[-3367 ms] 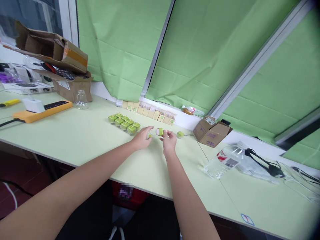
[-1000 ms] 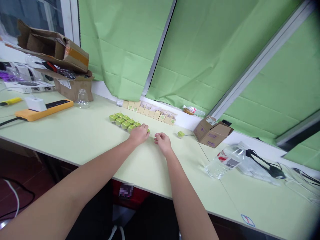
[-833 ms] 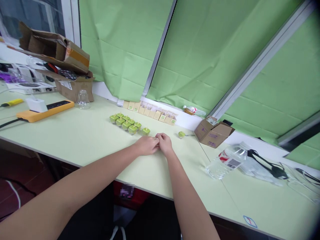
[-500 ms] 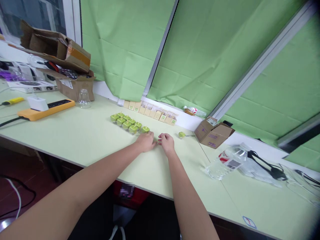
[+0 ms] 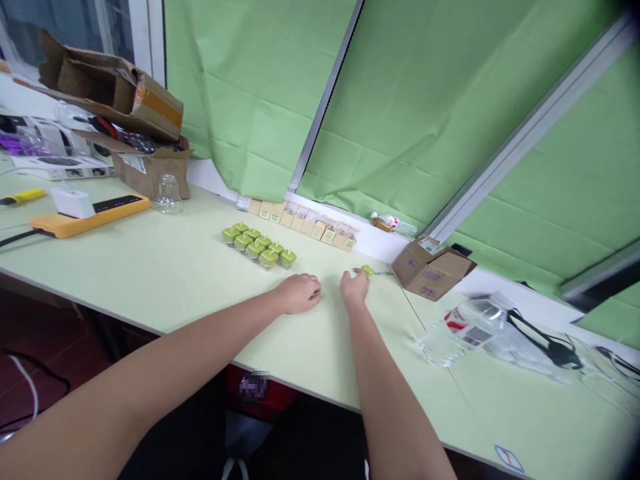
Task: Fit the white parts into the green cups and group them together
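Observation:
My left hand point(image 5: 300, 294) rests on the table, its fingers curled in; whether anything is inside them is hidden. Beyond it stands a block of several small clear containers with green tops point(image 5: 255, 249), each with a pale loop or tip on top, set close together in two rows. My right hand point(image 5: 355, 287) reaches to a single green-topped container point(image 5: 368, 270) on the right, its thumb and fingers apart. The fingers partly cover that container, and I cannot tell whether they touch it.
A row of small tan boxes point(image 5: 300, 220) lines the wall. On the right are an open cardboard box point(image 5: 431, 268) and a large clear plastic bottle point(image 5: 463, 330) lying down. An orange power strip point(image 5: 90, 217), a clear cup point(image 5: 169, 195) and more cardboard boxes point(image 5: 150, 163) occupy the left.
My left hand has drawn back from the block of green-topped containers, whose end piece now sits close against the others. My right hand has moved right to the single container.

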Motion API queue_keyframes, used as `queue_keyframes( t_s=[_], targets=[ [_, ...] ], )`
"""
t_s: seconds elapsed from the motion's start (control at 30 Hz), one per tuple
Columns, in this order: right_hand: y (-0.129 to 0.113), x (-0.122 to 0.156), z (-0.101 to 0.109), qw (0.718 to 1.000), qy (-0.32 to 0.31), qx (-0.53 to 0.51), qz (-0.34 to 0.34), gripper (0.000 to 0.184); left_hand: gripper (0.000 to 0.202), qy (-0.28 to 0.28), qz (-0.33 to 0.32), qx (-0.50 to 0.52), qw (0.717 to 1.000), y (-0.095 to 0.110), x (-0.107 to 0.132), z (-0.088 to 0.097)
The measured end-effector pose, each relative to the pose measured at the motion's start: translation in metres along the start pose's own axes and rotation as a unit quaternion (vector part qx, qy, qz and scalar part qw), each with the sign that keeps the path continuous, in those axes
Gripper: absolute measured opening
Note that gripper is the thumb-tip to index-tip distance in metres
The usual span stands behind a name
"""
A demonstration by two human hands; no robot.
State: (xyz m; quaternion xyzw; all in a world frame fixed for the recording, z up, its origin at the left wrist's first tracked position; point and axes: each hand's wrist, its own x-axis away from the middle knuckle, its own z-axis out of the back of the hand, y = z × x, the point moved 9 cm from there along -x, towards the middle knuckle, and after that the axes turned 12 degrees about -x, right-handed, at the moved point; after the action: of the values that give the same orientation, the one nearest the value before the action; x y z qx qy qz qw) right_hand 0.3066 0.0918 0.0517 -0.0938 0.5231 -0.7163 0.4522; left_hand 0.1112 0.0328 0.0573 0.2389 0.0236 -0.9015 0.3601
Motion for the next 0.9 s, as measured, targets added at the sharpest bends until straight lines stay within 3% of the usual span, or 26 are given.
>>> queue_keyframes(
  t_s=[0.07, 0.2, 0.37, 0.43, 0.53, 0.6, 0.67, 0.73, 0.9],
  targets=[
    [0.012, -0.023, 0.005, 0.999, 0.012, 0.051, -0.015, 0.052, 0.025, -0.013, -0.014, 0.031, 0.999, 0.008, 0.001, -0.002],
    [0.028, -0.062, -0.004, 0.994, -0.035, 0.105, 0.018, 0.050, 0.019, -0.028, 0.004, 0.066, 0.997, 0.009, -0.001, -0.005],
    [0.029, -0.072, -0.007, 0.995, -0.026, 0.090, 0.043, 0.046, 0.015, -0.033, 0.023, 0.096, 0.995, -0.004, -0.007, -0.014],
    [0.018, -0.060, -0.011, 0.996, -0.050, 0.053, 0.046, 0.039, 0.018, 0.001, 0.056, 0.106, 0.993, -0.016, -0.010, -0.012],
    [-0.013, -0.023, -0.029, 0.982, -0.170, -0.068, 0.049, 0.027, 0.053, 0.085, 0.142, 0.138, 0.976, -0.041, -0.007, -0.003],
    [-0.040, 0.016, -0.046, 0.936, -0.309, -0.162, 0.047, 0.028, 0.072, 0.119, 0.167, 0.164, 0.965, -0.049, -0.001, 0.003],
    [-0.064, 0.055, -0.056, 0.884, -0.415, -0.212, 0.047, 0.030, 0.082, 0.109, 0.163, 0.196, 0.961, -0.049, 0.003, 0.004],
    [-0.076, 0.076, -0.055, 0.868, -0.432, -0.243, 0.035, 0.027, 0.078, 0.072, 0.139, 0.231, 0.960, -0.043, 0.005, 0.002],
    [-0.062, 0.075, -0.051, 0.880, -0.339, -0.330, -0.048, 0.021, 0.055, 0.066, 0.169, 0.216, 0.959, -0.047, 0.007, 0.007]
  ],
)
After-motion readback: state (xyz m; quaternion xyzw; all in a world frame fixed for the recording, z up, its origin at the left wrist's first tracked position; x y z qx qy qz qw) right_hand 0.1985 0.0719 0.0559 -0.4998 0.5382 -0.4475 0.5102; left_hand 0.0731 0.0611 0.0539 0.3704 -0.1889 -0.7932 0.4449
